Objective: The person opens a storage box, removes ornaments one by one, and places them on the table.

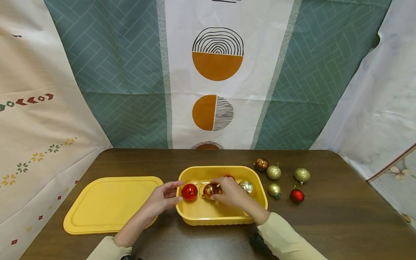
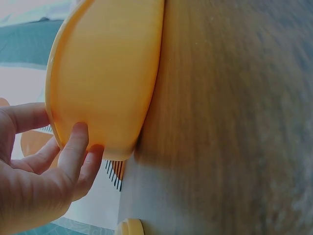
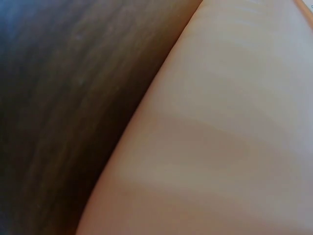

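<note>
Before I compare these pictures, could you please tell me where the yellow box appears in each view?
Head: the yellow box sits below centre, beside the left hand.
Left wrist: large, upper left, fingers against it.
Right wrist: not certain; a thin orange edge at top right might be its rim.
Shared landmark: the brown table.

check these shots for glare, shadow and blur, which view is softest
Head: fairly crisp, with bright glints on the red ball and pale sheen on the table near the camera; left wrist: hazy, a dark shadow line beside the yellow box; right wrist: softest, blurred skin filling much of the frame.
</note>
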`<action>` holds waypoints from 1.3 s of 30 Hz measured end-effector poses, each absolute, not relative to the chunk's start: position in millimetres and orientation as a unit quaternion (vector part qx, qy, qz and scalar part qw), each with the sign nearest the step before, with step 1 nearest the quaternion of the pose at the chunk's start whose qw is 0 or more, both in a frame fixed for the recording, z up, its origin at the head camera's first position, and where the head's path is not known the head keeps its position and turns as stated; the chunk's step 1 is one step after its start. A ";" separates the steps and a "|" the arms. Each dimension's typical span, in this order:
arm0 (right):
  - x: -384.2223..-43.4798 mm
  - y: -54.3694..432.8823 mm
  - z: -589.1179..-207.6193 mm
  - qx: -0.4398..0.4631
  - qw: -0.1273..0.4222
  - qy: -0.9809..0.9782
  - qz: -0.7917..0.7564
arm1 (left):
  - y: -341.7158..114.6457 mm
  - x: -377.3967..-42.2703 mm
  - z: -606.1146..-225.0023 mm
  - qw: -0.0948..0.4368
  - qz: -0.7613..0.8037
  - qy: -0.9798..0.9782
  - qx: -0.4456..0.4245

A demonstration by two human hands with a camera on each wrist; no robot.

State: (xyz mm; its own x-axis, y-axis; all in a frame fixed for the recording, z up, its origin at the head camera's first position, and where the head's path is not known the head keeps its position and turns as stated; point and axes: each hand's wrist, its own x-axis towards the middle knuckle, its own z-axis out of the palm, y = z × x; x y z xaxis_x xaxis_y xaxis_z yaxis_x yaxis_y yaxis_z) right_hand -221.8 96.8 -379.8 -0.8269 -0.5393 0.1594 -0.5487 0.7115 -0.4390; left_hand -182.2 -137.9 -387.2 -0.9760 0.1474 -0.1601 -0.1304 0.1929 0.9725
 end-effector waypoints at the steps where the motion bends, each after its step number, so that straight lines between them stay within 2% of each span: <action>1: -221.8 96.8 -379.8 0.295 0.011 -0.925 0.241 | -137.9 -182.4 -387.3 0.109 0.636 0.764 0.006; 13: -219.7 94.4 -380.3 0.287 -0.001 -0.930 0.227 | -138.1 -182.2 -386.5 0.111 0.639 0.761 0.008; 22: -216.4 102.7 -377.1 0.313 0.041 -0.912 0.263 | -137.0 -181.9 -387.2 0.107 0.637 0.763 0.008; 39: -206.1 168.5 -347.5 0.304 0.072 -0.898 0.309 | -137.9 -182.0 -386.7 0.110 0.633 0.766 0.001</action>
State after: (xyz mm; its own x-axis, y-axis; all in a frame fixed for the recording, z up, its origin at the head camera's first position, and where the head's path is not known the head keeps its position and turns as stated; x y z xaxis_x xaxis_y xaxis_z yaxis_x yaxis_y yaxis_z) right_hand -206.1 168.5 -347.5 -0.8043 -0.5023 0.3176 -0.5914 0.6235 -0.5115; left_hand -182.0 -137.9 -386.7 -0.9758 0.1411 -0.1670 -0.1376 0.1974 0.9706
